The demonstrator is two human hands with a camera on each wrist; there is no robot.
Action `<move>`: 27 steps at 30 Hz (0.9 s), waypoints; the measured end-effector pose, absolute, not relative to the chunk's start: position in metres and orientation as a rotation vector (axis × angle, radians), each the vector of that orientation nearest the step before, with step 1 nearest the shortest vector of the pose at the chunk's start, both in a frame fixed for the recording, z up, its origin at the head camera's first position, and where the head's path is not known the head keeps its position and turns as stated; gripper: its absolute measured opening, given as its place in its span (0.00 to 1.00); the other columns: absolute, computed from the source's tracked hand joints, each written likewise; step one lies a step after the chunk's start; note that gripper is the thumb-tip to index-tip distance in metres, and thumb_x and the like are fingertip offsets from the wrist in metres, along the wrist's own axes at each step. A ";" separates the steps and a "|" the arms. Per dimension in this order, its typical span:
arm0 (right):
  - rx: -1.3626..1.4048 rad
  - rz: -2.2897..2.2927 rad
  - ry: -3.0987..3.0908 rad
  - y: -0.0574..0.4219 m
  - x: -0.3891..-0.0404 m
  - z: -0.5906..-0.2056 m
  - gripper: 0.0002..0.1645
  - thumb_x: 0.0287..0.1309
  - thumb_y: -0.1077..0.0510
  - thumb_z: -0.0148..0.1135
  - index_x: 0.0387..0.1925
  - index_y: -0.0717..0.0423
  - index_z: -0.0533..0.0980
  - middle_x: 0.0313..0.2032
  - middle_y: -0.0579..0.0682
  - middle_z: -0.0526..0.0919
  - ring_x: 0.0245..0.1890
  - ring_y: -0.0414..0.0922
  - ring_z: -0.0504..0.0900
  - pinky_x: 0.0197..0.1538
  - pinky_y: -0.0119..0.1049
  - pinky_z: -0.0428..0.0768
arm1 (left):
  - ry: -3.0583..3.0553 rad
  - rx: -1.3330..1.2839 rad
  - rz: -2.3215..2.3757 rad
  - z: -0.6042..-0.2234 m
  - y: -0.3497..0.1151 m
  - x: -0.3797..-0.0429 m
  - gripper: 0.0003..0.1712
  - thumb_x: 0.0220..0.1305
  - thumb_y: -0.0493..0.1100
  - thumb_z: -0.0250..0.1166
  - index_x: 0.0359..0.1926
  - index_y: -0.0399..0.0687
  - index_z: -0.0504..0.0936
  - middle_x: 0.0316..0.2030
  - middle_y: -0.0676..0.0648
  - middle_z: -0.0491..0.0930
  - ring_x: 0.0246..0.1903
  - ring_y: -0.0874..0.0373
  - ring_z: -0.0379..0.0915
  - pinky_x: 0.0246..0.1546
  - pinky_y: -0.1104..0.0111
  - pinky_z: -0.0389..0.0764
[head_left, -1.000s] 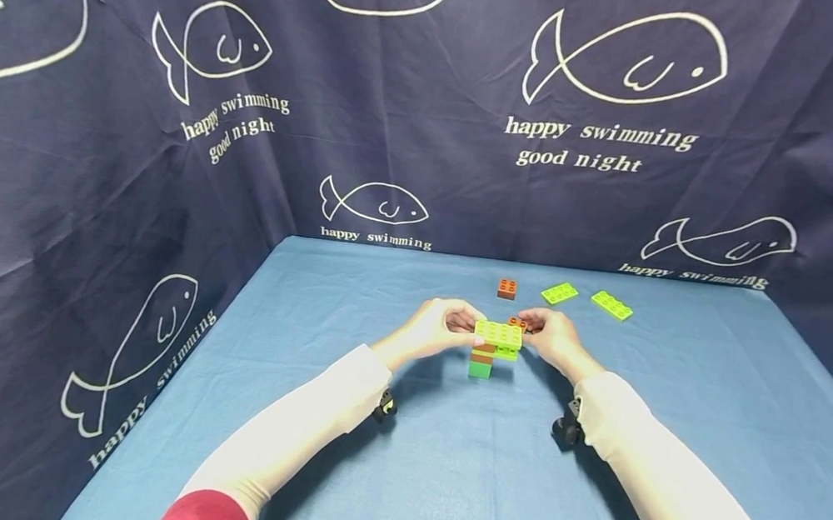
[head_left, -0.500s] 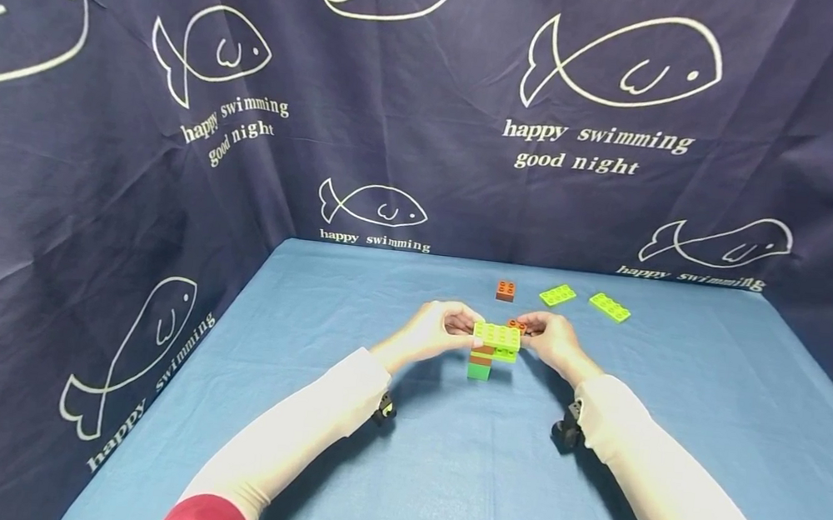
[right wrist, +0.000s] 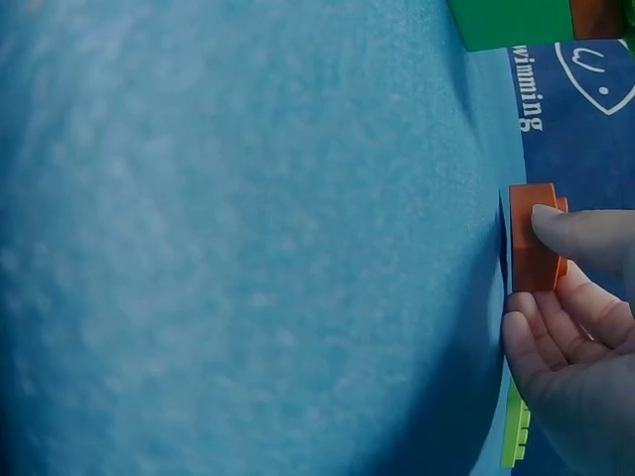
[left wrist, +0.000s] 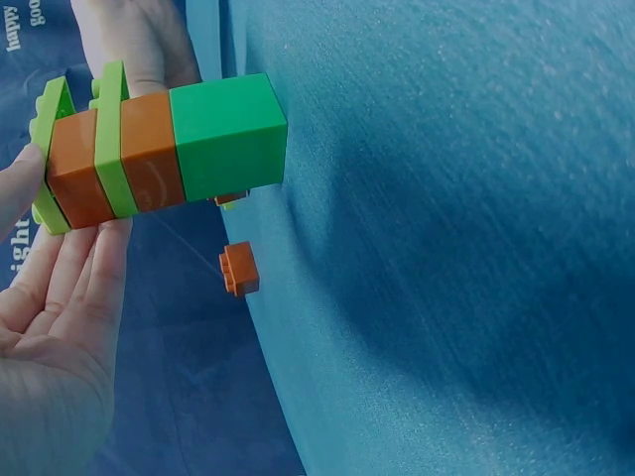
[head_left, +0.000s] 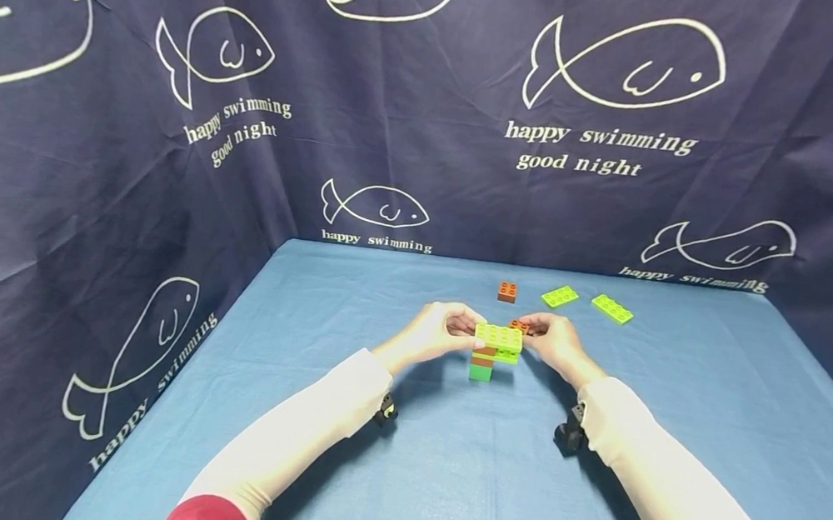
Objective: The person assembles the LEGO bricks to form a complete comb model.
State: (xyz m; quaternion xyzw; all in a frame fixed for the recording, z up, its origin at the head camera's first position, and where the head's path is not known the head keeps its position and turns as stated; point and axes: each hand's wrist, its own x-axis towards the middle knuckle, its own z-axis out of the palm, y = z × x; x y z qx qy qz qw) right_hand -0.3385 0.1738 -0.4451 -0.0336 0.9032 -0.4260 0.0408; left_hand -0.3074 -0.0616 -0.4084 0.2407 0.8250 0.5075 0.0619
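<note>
A stack of toy building bricks [left wrist: 144,149] has a green brick at its foot, then orange-brown bricks alternating with lime plates. My left hand [head_left: 435,333] grips it near the top, thumb on the upper lime plate [head_left: 498,336] and fingers on the far side. Whether the green brick [left wrist: 230,137] touches the cloth, I cannot tell. To the right, my right hand [head_left: 553,340] pinches an orange-brown brick [right wrist: 528,253] between thumb and fingers, low over the cloth. This brick is apart from the stack, and the fingers partly cover it.
Farther back on the blue-covered table [head_left: 383,290] lie a loose orange-brown brick [head_left: 507,292] and two lime plates, one nearer [head_left: 559,296] and one farther right [head_left: 612,309]. A dark fish-print curtain [head_left: 463,164] hangs behind. Small black devices sit under both wrists.
</note>
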 end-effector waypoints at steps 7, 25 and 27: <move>-0.148 -1.342 2.771 0.177 -0.338 -0.437 0.22 0.58 0.65 0.64 0.54 0.67 0.76 0.47 0.65 0.81 0.47 0.55 0.79 0.44 0.39 0.80 | 2.502 0.755 1.525 -0.408 -0.061 -0.306 0.18 0.56 0.39 0.72 0.48 0.40 0.82 0.41 0.41 0.85 0.39 0.56 0.82 0.42 0.76 0.82; -0.238 -1.381 2.819 0.183 -0.337 -0.414 0.24 0.55 0.59 0.69 0.53 0.64 0.78 0.44 0.62 0.83 0.44 0.52 0.81 0.44 0.33 0.77 | 2.509 0.772 1.526 -0.410 -0.061 -0.306 0.17 0.56 0.38 0.72 0.47 0.40 0.82 0.39 0.43 0.85 0.36 0.63 0.81 0.43 0.76 0.82; -0.271 -1.382 2.832 0.183 -0.337 -0.408 0.23 0.55 0.59 0.69 0.52 0.64 0.78 0.43 0.62 0.84 0.42 0.49 0.81 0.42 0.30 0.77 | 2.515 0.776 1.527 -0.409 -0.061 -0.307 0.17 0.56 0.38 0.72 0.47 0.40 0.82 0.39 0.42 0.85 0.36 0.63 0.81 0.43 0.76 0.82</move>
